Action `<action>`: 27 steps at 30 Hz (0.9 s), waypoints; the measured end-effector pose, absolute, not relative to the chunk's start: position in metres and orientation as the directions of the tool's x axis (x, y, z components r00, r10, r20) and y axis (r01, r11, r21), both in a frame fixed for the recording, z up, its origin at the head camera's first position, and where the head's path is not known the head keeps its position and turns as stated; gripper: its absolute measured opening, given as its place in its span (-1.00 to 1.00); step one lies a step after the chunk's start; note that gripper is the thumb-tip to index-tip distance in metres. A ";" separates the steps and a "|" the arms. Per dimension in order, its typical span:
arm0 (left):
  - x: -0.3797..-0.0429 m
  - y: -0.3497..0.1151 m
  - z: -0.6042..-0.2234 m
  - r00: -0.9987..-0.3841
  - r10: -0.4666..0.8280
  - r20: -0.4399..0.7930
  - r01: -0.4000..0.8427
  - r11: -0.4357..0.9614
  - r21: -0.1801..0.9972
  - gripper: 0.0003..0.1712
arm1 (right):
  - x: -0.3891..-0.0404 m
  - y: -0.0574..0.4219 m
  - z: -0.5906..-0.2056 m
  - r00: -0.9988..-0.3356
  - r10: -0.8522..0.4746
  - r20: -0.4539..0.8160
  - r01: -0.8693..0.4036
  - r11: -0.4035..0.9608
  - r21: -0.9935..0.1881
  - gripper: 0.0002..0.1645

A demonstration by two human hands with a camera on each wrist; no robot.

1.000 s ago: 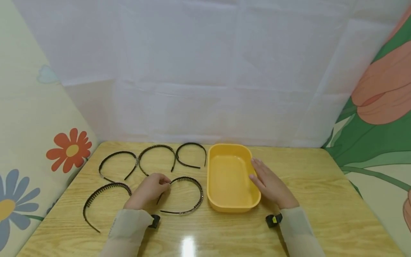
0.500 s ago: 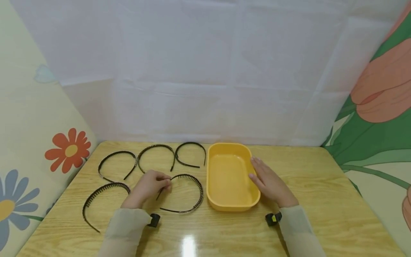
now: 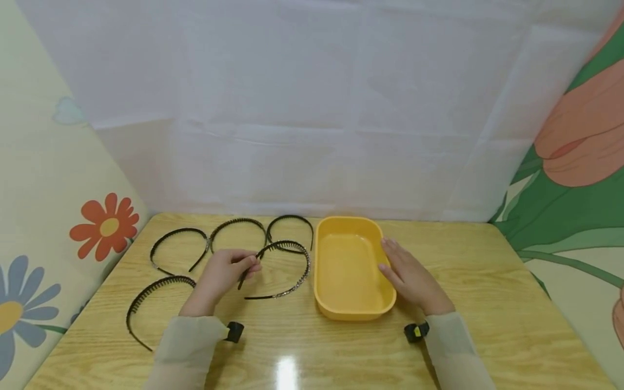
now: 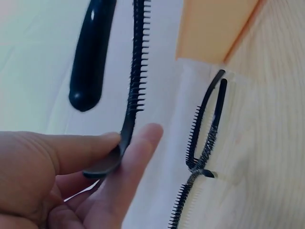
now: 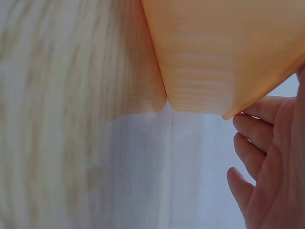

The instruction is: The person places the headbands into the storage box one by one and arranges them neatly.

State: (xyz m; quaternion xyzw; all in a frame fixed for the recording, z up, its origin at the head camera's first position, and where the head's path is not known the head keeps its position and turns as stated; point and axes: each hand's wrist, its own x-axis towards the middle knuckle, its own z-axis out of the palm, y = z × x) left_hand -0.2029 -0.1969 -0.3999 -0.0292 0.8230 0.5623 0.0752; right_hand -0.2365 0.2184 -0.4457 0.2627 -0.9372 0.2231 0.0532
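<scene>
My left hand (image 3: 228, 275) pinches a black toothed headband (image 3: 308, 266) near one end, between thumb and fingers. This headband has a glittery stretch on its right side and overlaps the headbands behind it in the head view. In the left wrist view the thumb presses the flat tip of the headband (image 4: 138, 57) against the fingers. My right hand (image 3: 413, 277) rests on the right rim of a yellow plastic basin (image 3: 355, 311), its fingers extended along the edge. Seen from the right wrist, the fingertips touch the rim of the basin (image 5: 205, 62).
Three more black headbands lie along the back of the table: one at left (image 3: 177, 231), one in the middle (image 3: 237, 221) and one (image 3: 291, 217) beside the basin. Another toothed headband (image 3: 141, 297) lies at front left. A white sheet (image 3: 312, 108) hangs behind the table (image 3: 487, 303).
My left hand has lifted the glittery headband up off the table, raising it toward the back. The right hand and the basin have stayed in place.
</scene>
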 end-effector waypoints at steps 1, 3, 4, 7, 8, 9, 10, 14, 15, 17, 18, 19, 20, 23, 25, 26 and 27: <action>-0.203 -0.196 -0.398 -0.988 0.029 -0.152 -0.133 0.355 0.926 -0.57 | -0.237 0.219 -0.446 -0.856 -0.469 0.217 -0.516 0.764 -0.388 -0.23; -0.202 -0.195 -0.394 -0.991 0.016 -0.135 -0.121 0.344 0.931 -0.55 | -0.237 0.219 -0.447 -0.857 -0.467 0.219 -0.516 0.766 -0.383 -0.24; -0.202 -0.194 -0.393 -0.992 0.007 -0.125 -0.115 0.340 0.933 -0.55 | -0.237 0.219 -0.447 -0.856 -0.467 0.220 -0.516 0.768 -0.380 -0.24; -0.201 -0.190 -0.391 -0.995 -0.022 -0.094 -0.096 0.335 0.937 -0.55 | -0.237 0.219 -0.448 -0.855 -0.466 0.226 -0.518 0.771 -0.370 -0.24; -0.201 -0.188 -0.391 -0.996 -0.032 -0.077 -0.084 0.337 0.938 -0.56 | -0.237 0.218 -0.448 -0.855 -0.466 0.228 -0.519 0.771 -0.369 -0.24; -0.200 -0.186 -0.391 -0.997 -0.041 -0.064 -0.074 0.342 0.937 -0.56 | -0.236 0.218 -0.448 -0.856 -0.465 0.227 -0.518 0.771 -0.371 -0.24; -0.200 -0.184 -0.391 -0.997 -0.050 -0.051 -0.065 0.343 0.937 -0.57 | -0.236 0.218 -0.447 -0.857 -0.464 0.226 -0.516 0.770 -0.376 -0.24; -0.199 -0.171 -0.393 -0.998 -0.067 -0.005 -0.028 0.338 0.941 -0.60 | -0.234 0.217 -0.446 -0.862 -0.461 0.209 -0.506 0.766 -0.397 -0.23; -0.200 -0.166 -0.394 -0.998 -0.063 0.000 -0.021 0.332 0.943 -0.60 | -0.233 0.217 -0.446 -0.864 -0.460 0.204 -0.502 0.765 -0.404 -0.23; -0.202 -0.157 -0.395 -0.999 -0.053 0.014 -0.004 0.323 0.946 -0.61 | -0.232 0.217 -0.445 -0.864 -0.460 0.202 -0.502 0.764 -0.406 -0.23; -0.204 -0.153 -0.396 -0.999 -0.046 0.018 0.002 0.321 0.947 -0.61 | -0.232 0.217 -0.445 -0.866 -0.458 0.201 -0.500 0.764 -0.407 -0.24; -0.206 -0.148 -0.396 -0.999 -0.039 0.019 0.006 0.312 0.950 -0.61 | -0.231 0.217 -0.445 -0.866 -0.457 0.202 -0.499 0.764 -0.409 -0.24; -0.208 -0.143 -0.397 -0.999 -0.034 0.022 0.010 0.307 0.952 -0.62 | -0.231 0.217 -0.445 -0.868 -0.454 0.201 -0.496 0.765 -0.411 -0.24; -0.215 -0.131 -0.398 -0.999 -0.038 0.024 0.012 0.292 0.956 -0.64 | -0.231 0.217 -0.444 -0.874 -0.444 0.199 -0.485 0.774 -0.406 -0.23; -0.218 -0.124 -0.398 -0.998 -0.051 0.023 0.008 0.276 0.961 -0.65 | -0.232 0.216 -0.444 -0.878 -0.437 0.193 -0.477 0.780 -0.405 -0.23; -0.219 -0.121 -0.398 -0.998 -0.058 0.027 0.010 0.275 0.961 -0.66 | -0.232 0.216 -0.444 -0.880 -0.435 0.192 -0.475 0.783 -0.402 -0.23; -0.221 -0.118 -0.398 -0.997 -0.067 0.031 0.012 0.277 0.961 -0.67 | -0.233 0.216 -0.445 -0.880 -0.435 0.193 -0.475 0.784 -0.399 -0.23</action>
